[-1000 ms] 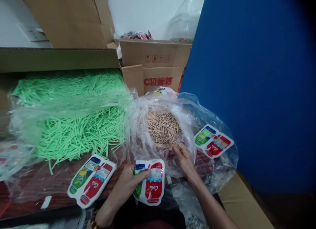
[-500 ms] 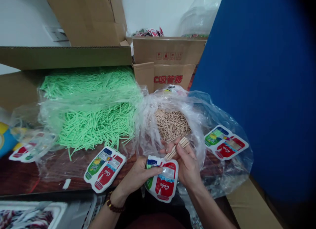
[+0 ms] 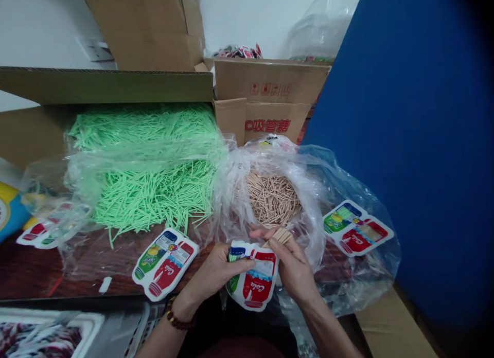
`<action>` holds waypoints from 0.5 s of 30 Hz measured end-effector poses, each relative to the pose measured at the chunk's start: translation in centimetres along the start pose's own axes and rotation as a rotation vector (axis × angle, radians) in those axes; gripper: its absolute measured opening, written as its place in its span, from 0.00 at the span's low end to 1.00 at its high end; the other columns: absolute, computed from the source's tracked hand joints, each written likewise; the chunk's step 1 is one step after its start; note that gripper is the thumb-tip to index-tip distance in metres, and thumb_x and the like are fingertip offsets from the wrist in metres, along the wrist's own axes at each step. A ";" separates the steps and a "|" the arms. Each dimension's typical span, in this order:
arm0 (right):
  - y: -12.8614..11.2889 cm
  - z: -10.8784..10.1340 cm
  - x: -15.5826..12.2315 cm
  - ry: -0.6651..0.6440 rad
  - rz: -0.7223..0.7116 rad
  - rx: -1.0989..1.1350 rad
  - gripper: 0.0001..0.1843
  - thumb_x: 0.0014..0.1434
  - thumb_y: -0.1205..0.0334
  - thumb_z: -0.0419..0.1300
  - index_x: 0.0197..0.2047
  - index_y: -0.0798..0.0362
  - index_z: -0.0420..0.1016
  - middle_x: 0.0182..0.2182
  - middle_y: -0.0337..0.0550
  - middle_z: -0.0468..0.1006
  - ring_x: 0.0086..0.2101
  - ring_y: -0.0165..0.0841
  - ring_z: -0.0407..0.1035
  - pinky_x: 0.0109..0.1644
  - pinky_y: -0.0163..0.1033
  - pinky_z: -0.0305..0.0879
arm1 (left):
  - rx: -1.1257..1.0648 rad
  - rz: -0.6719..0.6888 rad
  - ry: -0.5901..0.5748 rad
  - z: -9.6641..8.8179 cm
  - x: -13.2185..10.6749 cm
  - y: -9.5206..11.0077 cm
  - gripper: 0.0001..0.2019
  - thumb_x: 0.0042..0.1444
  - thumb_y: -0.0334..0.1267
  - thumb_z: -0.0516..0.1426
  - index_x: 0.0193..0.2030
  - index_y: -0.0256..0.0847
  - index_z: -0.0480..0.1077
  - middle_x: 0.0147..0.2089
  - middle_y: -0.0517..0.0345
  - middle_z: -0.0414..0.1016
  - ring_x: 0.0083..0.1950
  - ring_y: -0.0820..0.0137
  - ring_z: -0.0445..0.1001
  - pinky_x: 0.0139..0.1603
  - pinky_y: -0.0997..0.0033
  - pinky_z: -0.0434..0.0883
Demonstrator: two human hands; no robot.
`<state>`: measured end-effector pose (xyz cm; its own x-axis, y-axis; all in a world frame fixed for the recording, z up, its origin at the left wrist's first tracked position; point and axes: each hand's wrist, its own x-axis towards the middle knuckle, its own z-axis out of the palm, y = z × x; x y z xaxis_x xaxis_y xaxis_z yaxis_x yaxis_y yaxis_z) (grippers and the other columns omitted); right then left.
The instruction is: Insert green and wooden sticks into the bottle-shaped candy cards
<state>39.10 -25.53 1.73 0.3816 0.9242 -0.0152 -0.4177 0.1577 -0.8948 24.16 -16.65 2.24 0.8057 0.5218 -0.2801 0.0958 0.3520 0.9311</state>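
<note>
My left hand [image 3: 227, 269] grips a bottle-shaped packet [image 3: 258, 286] with a red "Cola" half and a green half, thumb across its front; green sticks show in the green half. Between the fingers of my right hand [image 3: 291, 263] is a small bundle of brown candy sticks [image 3: 281, 236], its lower ends at the packet's top edge. Whether the ends are inside the opening I cannot tell. Just beyond lies a heap of the same brown sticks [image 3: 272, 198] in a clear plastic bag [image 3: 311, 229]. To its left, green sticks [image 3: 154, 193] spill from another bag.
One such packet [image 3: 165, 264] lies left of my hands, another [image 3: 358, 228] at the right on plastic. Cardboard boxes [image 3: 270, 80] stand behind the bags. A blue panel [image 3: 417, 142] bounds the right side. A white foam box [image 3: 90, 329] sits below the table at the left.
My right hand has lowered the brown sticks toward the packet's top edge, and the bundle now lies flatter. The left hand keeps its hold on the packet. The view has shifted slightly.
</note>
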 end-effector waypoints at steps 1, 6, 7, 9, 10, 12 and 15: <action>-0.2 -0.1 0.1 -0.053 0.019 -0.071 0.07 0.59 0.56 0.61 0.39 0.49 0.73 0.49 0.43 0.76 0.52 0.39 0.68 0.57 0.46 0.62 | 0.004 -0.003 0.009 0.0 0.1 0.1 0.12 0.50 0.40 0.64 0.38 0.34 0.77 0.36 0.54 0.80 0.36 0.66 0.75 0.39 0.70 0.70; -1.7 -0.5 0.9 -0.141 -0.065 -0.223 0.20 0.62 0.57 0.57 0.57 0.41 0.66 0.57 0.42 0.70 0.56 0.40 0.65 0.59 0.50 0.61 | 0.023 -0.001 0.036 -0.3 0.4 0.3 0.13 0.48 0.41 0.66 0.38 0.34 0.77 0.34 0.54 0.80 0.34 0.66 0.75 0.38 0.70 0.70; -2.0 -0.5 1.0 -0.159 -0.102 -0.307 0.20 0.64 0.57 0.55 0.58 0.41 0.65 0.57 0.42 0.70 0.56 0.39 0.64 0.60 0.51 0.59 | 0.013 0.008 0.041 -0.4 0.5 0.3 0.13 0.48 0.41 0.65 0.37 0.35 0.77 0.34 0.55 0.80 0.33 0.66 0.75 0.38 0.70 0.69; -2.4 -0.7 1.1 -0.245 -0.143 -0.521 0.19 0.65 0.57 0.53 0.58 0.42 0.68 0.58 0.43 0.69 0.58 0.40 0.61 0.64 0.52 0.52 | 0.008 0.038 0.060 -0.6 0.6 0.2 0.11 0.49 0.42 0.65 0.35 0.35 0.77 0.33 0.54 0.80 0.33 0.66 0.75 0.37 0.70 0.69; -2.6 -0.8 1.1 -0.295 -0.148 -0.605 0.19 0.65 0.57 0.53 0.58 0.43 0.69 0.59 0.43 0.69 0.59 0.40 0.60 0.65 0.52 0.50 | 0.015 0.056 0.072 -0.6 0.7 0.2 0.11 0.50 0.42 0.64 0.35 0.35 0.77 0.33 0.54 0.80 0.33 0.66 0.75 0.38 0.69 0.69; -2.7 -1.1 1.1 -0.350 -0.137 -0.657 0.20 0.64 0.57 0.53 0.59 0.43 0.69 0.60 0.42 0.68 0.60 0.40 0.58 0.66 0.52 0.48 | 0.034 0.083 0.090 -0.8 0.7 0.3 0.11 0.50 0.43 0.64 0.34 0.36 0.78 0.34 0.52 0.80 0.34 0.64 0.75 0.38 0.69 0.69; -2.4 -1.7 1.5 -0.231 -0.077 -0.502 0.19 0.63 0.55 0.56 0.57 0.43 0.70 0.55 0.43 0.72 0.56 0.39 0.64 0.61 0.48 0.58 | 0.046 0.106 0.111 -0.9 0.6 0.6 0.11 0.50 0.44 0.64 0.34 0.36 0.78 0.32 0.53 0.79 0.34 0.64 0.75 0.37 0.69 0.69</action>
<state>42.08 -25.13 3.08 0.1808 0.9778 0.1063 0.0703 0.0949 -0.9930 24.19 -15.39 2.38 0.7435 0.6377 -0.2014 0.0423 0.2558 0.9658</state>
